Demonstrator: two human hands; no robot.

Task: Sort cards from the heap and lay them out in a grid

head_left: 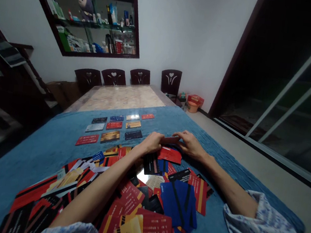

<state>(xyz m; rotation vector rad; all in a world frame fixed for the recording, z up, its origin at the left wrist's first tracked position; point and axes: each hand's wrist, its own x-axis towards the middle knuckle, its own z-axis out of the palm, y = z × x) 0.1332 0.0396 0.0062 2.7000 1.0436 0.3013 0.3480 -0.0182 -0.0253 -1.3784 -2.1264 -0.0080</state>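
Both my hands are above the far edge of a card pile. My left hand (pixel 153 142) pinches the left end of a dark reddish card (pixel 170 139), seen nearly edge-on. At its other end, my right hand (pixel 190 143) grips it with bent fingers. Just below lies a red card (pixel 170 155), beside a black card (pixel 151 164). Loose, overlapping cards (pixel 130 200) in red, black and yellow spread under and around my left forearm. Several blue cards (pixel 178 202) lie on the pile's right side.
Beyond the pile, cards lie in spaced rows, among them a gold card (pixel 110 136), a navy card (pixel 133 135) and a red card (pixel 87 139). A blue cloth (pixel 56 138) covers the near part of the table (pixel 124 95). Chairs (pixel 171 81) stand at the far end.
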